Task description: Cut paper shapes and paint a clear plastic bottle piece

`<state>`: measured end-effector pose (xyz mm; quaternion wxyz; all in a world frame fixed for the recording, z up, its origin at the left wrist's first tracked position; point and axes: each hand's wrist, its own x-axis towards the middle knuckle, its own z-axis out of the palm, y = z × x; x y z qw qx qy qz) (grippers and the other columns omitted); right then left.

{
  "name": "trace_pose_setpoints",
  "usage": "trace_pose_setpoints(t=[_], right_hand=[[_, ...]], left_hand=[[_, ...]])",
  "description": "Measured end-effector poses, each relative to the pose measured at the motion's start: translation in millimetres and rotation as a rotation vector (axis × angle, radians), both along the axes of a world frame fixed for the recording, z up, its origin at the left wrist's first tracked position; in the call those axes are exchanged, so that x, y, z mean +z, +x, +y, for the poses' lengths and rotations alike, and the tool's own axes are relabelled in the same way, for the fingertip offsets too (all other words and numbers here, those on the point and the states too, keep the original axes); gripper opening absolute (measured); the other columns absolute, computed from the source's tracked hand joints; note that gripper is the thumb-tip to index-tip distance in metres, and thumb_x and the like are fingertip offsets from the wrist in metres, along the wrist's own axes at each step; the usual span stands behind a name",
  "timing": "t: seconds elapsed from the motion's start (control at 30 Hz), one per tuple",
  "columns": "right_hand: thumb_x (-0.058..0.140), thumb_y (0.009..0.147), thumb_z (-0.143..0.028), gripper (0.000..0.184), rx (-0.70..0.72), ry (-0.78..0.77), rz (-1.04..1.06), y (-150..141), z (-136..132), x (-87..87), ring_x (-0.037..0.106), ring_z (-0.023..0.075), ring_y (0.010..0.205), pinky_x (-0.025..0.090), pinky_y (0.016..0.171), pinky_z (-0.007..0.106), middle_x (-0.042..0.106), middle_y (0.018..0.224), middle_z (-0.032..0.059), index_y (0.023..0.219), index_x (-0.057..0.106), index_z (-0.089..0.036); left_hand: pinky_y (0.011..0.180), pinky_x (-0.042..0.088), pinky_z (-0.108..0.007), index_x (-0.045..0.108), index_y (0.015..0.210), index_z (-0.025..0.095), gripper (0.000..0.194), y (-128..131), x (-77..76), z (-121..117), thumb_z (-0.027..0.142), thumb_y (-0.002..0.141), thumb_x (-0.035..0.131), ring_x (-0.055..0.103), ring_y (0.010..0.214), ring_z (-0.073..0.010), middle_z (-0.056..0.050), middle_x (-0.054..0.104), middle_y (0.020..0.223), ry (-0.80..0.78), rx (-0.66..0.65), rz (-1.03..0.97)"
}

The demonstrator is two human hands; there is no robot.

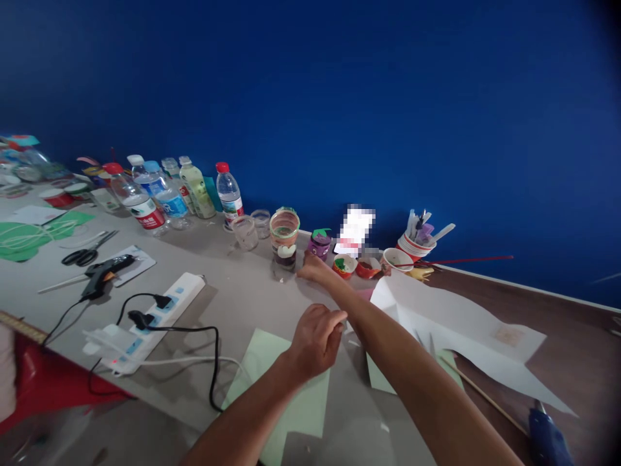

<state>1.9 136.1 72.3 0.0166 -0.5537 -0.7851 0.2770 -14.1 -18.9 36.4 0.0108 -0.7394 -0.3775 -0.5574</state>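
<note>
My left hand is closed, its fingers curled and the thumb pointing right, above a pale green paper sheet. Whatever lies inside it, if anything, is hidden. Past it, my right hand reaches to the right side of a stacked cup with a dark lower part and a white patch. Its fingertips are small and partly hidden, so touch or grip cannot be made out. Just behind that hand sits a small purple figure with a green top. Small painted paper cups stand to its right.
A white power strip with plugs and cords lies left, near a glue gun and scissors. Several bottles line the blue wall. White paper and a blue-handled tool lie right.
</note>
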Motion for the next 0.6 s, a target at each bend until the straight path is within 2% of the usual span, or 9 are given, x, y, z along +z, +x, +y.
trace_pose_setpoints(t=[0.13, 0.23, 0.3, 0.43, 0.6], right_hand=[[0.06, 0.094, -0.033, 0.032, 0.048, -0.058, 0.043, 26, -11, 0.5, 0.065, 0.0224, 0.101, 0.056, 0.085, 0.042, 0.063, 0.12, 0.0082, 0.121, 0.06, -0.016], [0.062, 0.088, -0.014, 0.03, 0.085, -0.051, 0.108, 47, -22, 0.9, 0.067, 0.0208, 0.098, 0.053, 0.088, 0.033, 0.071, 0.106, 0.0091, 0.118, 0.065, -0.013], [0.061, 0.083, -0.009, 0.03, 0.134, -0.069, 0.157, 56, -30, 2.4, 0.068, 0.02, 0.093, 0.052, 0.084, 0.028, 0.074, 0.099, 0.0063, 0.111, 0.07, -0.014], [0.058, 0.079, -0.009, 0.028, 0.213, -0.104, 0.244, 61, -42, 6.1, 0.069, 0.0175, 0.09, 0.051, 0.079, 0.024, 0.076, 0.099, 0.0022, 0.098, 0.075, -0.019], [0.055, 0.075, -0.008, 0.027, 0.219, -0.141, 0.27, 63, -42, 6.1, 0.067, 0.017, 0.08, 0.05, 0.071, 0.024, 0.076, 0.089, 0.0032, 0.087, 0.077, -0.017]], left_hand=[[0.065, 0.048, -0.033, 0.051, 0.115, 0.016, 0.029, -1, 2.3, 0, 0.006, 0.089, 0.043, 0.054, 0.063, -0.0162, -0.001, 0.059, 0.067, 0.038, -0.011, -0.052], [0.065, 0.048, -0.033, 0.051, 0.111, 0.017, 0.026, -2, 3.8, -1, 0.006, 0.089, 0.043, 0.054, 0.064, -0.0163, 0.0, 0.058, 0.067, 0.047, -0.018, -0.099], [0.065, 0.048, -0.033, 0.052, 0.108, 0.018, 0.023, -1, 4.3, -1, 0.007, 0.089, 0.043, 0.054, 0.064, -0.0163, 0.0, 0.058, 0.067, 0.051, -0.024, -0.115], [0.065, 0.046, -0.032, 0.053, 0.102, 0.018, 0.018, -1, 3.6, -2, 0.008, 0.091, 0.043, 0.054, 0.065, -0.0162, -0.001, 0.06, 0.068, 0.052, -0.018, -0.112], [0.065, 0.046, -0.032, 0.053, 0.1, 0.018, 0.015, -2, 1.9, -1, 0.01, 0.092, 0.043, 0.054, 0.064, -0.0158, -0.001, 0.06, 0.067, 0.05, -0.024, -0.106]])
